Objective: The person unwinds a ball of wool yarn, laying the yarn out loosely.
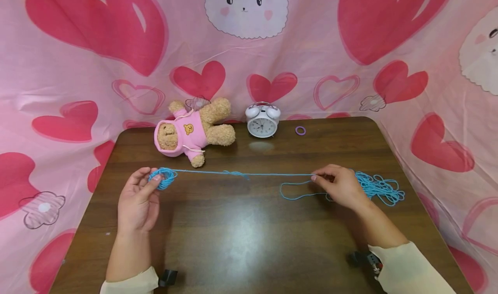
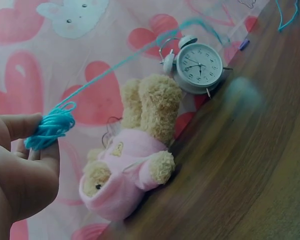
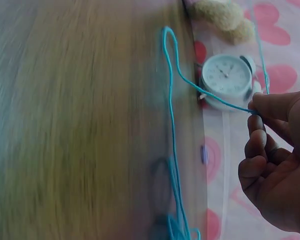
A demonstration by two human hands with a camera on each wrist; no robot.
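Observation:
In the head view my left hand pinches a small wound bundle of blue yarn between thumb and fingers. From it a taut strand, with a small tangle or knot near its middle, runs across to my right hand. The right thumb and forefinger pinch that strand, and a slack loop hangs below it. A loose heap of the same yarn lies on the table beyond the right hand. In the left wrist view the wound bundle sits at the fingertips.
A teddy bear in a pink hoodie lies at the back left of the brown table. Beside it stand a white alarm clock and a purple ring. A pink heart-patterned cloth hangs behind.

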